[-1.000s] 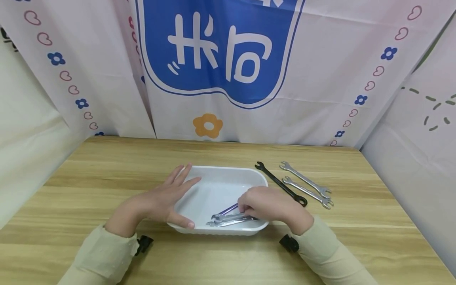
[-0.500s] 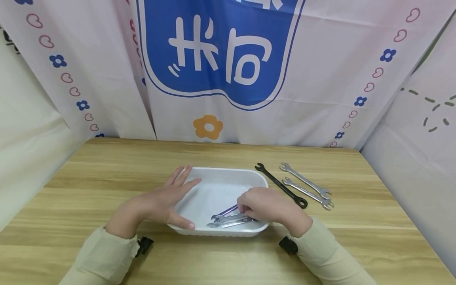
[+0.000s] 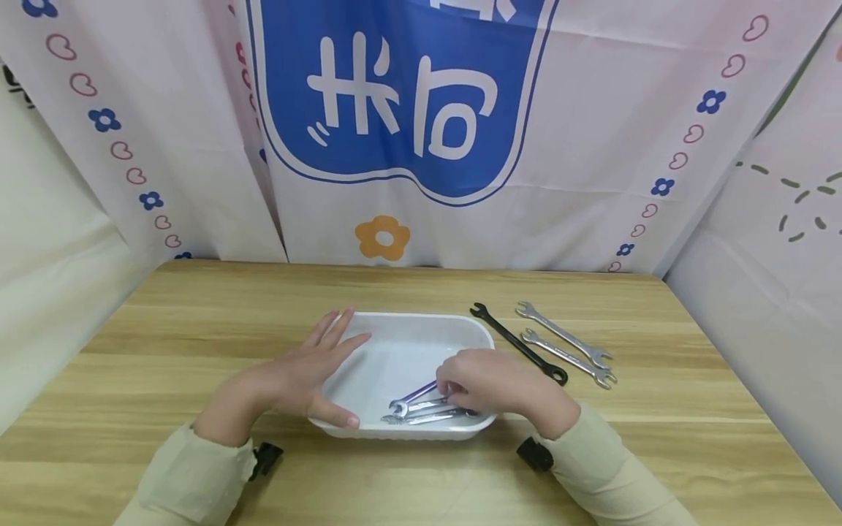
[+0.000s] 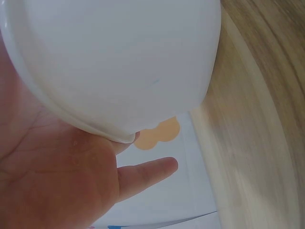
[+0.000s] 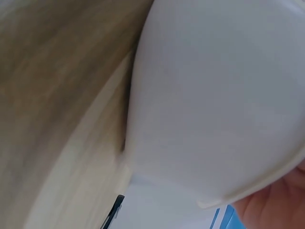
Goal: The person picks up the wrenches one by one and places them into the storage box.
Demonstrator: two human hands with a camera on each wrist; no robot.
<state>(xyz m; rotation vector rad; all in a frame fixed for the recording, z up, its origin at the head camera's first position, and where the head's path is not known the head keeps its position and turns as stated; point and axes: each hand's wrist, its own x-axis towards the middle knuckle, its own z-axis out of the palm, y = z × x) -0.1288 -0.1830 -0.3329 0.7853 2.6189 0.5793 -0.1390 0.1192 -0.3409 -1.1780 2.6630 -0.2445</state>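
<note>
In the head view a white plastic tray (image 3: 395,343) stands on the wooden table. My left hand (image 3: 299,383) rests on its left rim, fingers spread and thumb over the near edge. The left wrist view shows that palm (image 4: 52,176) against the tray's outer wall (image 4: 119,62). My right hand (image 3: 490,380) reaches over the right rim with curled fingers, pinching the far end of a wrench with a purple sheen (image 3: 421,392). Beside it in the tray lie silver wrenches (image 3: 427,418), partly overlapping. The right fingertips are mostly hidden in both views.
Right of the tray lie a black combination wrench (image 3: 516,342) and two silver open-end wrenches, the farther one (image 3: 564,334) and the nearer one (image 3: 569,356). A printed cloth (image 3: 592,131) hangs behind the table's back edge.
The wrenches under my right fingers have shifted slightly, and the nearest silver one shows more of its right end. My left hand stays on the rim. The head view has tilted up a little.
</note>
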